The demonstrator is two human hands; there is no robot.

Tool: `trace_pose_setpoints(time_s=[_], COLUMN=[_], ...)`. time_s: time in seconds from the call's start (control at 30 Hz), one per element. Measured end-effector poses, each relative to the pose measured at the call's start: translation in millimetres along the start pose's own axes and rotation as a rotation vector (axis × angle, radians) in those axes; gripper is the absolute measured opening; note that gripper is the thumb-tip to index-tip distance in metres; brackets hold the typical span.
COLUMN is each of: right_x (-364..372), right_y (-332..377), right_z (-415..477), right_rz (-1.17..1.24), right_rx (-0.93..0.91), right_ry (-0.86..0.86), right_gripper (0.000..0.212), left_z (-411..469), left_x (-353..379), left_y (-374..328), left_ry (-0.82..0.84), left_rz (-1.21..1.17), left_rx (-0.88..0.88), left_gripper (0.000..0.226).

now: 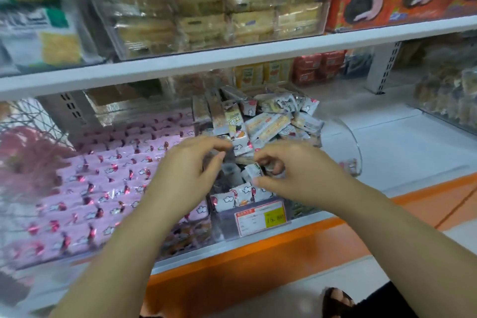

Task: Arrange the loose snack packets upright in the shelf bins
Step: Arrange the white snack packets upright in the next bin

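A clear plastic bin (355, 147) on the lower shelf holds a jumbled heap of small white snack packets (268, 124); a few at the back stand upright. My left hand (188, 162) reaches into the bin's left side, fingers curled above the packets; whether it holds one is unclear. My right hand (291, 170) is in the bin's front middle, its thumb and fingers pinching a small white packet (254, 169). More white packets (232, 197) lie flat behind the bin's front wall.
To the left, a bin of pink packets (103, 188) stands in neat rows. A price label (262, 218) sits on the white bin's front. The shelf board above (232, 57) overhangs closely. Bare white shelf (400, 142) lies to the right, with an orange shelf edge (258, 253) below.
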State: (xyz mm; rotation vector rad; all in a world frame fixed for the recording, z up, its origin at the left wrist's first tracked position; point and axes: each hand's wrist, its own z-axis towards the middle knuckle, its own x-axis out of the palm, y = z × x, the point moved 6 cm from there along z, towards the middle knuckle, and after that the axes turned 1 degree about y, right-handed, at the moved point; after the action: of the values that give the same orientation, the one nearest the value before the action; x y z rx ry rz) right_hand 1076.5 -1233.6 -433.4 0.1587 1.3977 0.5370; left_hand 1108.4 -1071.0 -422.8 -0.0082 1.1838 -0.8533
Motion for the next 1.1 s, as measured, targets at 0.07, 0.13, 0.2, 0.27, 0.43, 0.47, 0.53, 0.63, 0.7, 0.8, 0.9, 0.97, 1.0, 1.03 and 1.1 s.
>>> trace_pose_setpoints(time_s=[0.07,0.13,0.2,0.27,0.43,0.47,0.53,0.63,0.7,0.8,0.9,0.97,1.0,1.03,1.1], right_x=[5,10,13,10,-24,-33,-49,-73,-85,-86,-69,-56,-52,-48,-47], right_y=[9,14,15,16,18,18,15,2,-13,-37,-53,-60,-62,-63,-62], right_z=[6,11,15,17,7,1,-14,-40,-53,-61,-56,-53,-51,-50,-47], right_rz=[-0.081,-0.086,-0.068,-0.073,0.007,0.047,0.179,0.246,0.200,0.128,0.013,-0.072,-0.134,-0.198,-0.271], right_rx=[0.005,0.025,0.068,0.119,0.160,0.153,0.150,0.151,0.190,0.279,0.339,0.361,0.348,0.330,0.320], right_ry=[-0.036,-0.066,-0.078,-0.096,-0.325,-0.385,-0.507,-0.685,-0.768,-0.775,-0.648,-0.551,-0.522,-0.490,-0.450], right_gripper=[0.047,0.046,0.038,0.028,0.013,0.013,0.017,0.016,0.015,0.015,0.014,0.014,0.016,0.017,0.019], left_z=[-2,-4,-7,-9,-12,-12,-10,-8,-7,-7,-8,-8,-8,-7,-7], left_x=[3,5,4,4,0,0,0,2,4,5,5,4,4,3,1], left_y=[5,7,7,7,6,6,5,4,2,0,0,0,1,1,3], left_ry=[0.025,0.032,0.029,0.029,0.025,0.023,0.024,0.027,0.030,0.036,0.032,0.025,0.020,0.017,0.008], left_rz=[-0.002,-0.010,-0.018,-0.016,-0.036,-0.043,-0.053,-0.050,-0.041,-0.025,-0.030,-0.037,-0.040,-0.043,-0.051], left_rx=[0.020,0.043,0.053,0.066,0.057,0.056,0.050,0.033,0.031,0.031,0.027,0.027,0.026,0.024,0.022], left_gripper=[0.023,0.023,0.023,0.023,0.025,0.025,0.025,0.025,0.025,0.025,0.025,0.025,0.024,0.024,0.023])
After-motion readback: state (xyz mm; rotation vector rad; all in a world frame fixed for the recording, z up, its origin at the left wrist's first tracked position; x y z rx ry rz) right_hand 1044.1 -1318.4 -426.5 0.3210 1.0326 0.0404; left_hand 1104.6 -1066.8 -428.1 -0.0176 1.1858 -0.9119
